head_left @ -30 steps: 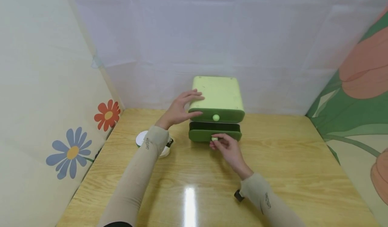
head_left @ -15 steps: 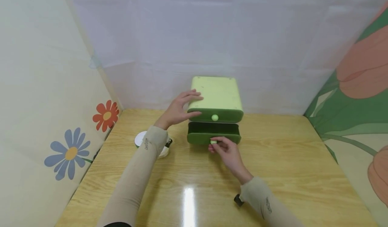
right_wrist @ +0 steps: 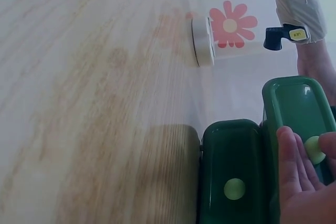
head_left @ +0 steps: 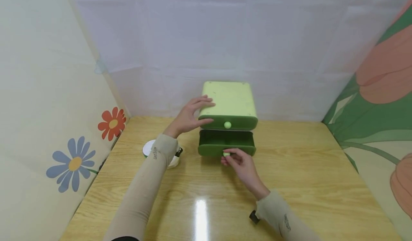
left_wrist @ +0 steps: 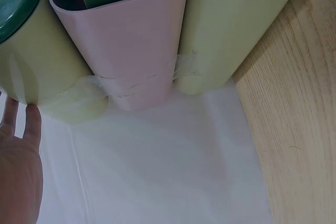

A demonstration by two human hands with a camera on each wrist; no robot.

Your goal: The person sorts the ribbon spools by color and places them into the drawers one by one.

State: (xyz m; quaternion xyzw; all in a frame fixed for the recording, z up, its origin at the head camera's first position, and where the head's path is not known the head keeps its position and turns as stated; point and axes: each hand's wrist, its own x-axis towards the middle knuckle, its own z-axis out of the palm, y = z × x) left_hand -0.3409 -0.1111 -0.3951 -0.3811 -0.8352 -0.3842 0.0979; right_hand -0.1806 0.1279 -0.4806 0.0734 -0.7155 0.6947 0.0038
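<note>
A small chest of drawers (head_left: 229, 98), light green on top with dark green drawer fronts, stands near the back wall. My left hand (head_left: 190, 115) rests on its top left edge, fingers stretched over the top and thumb along the top drawer's front. My right hand (head_left: 241, 166) pinches the light green knob (head_left: 226, 154) of the pulled-out drawer (head_left: 206, 150). In the left wrist view this is the middle tier, in a pink casing (left_wrist: 126, 51) between two yellowish ones. The bottom drawer (right_wrist: 226, 150) shows shut in the right wrist view; the head view hides it.
A round white-topped thing (head_left: 148, 147) lies on the wooden table (head_left: 305, 169) at the left, partly behind my left sleeve. Another pale round thing (head_left: 174, 162) shows beside the sleeve. A white cloth wall (head_left: 231, 33) stands close behind the chest.
My right hand has pulled the middle drawer further out towards me, and more of its dark inside shows. The left hand stays on the chest.
</note>
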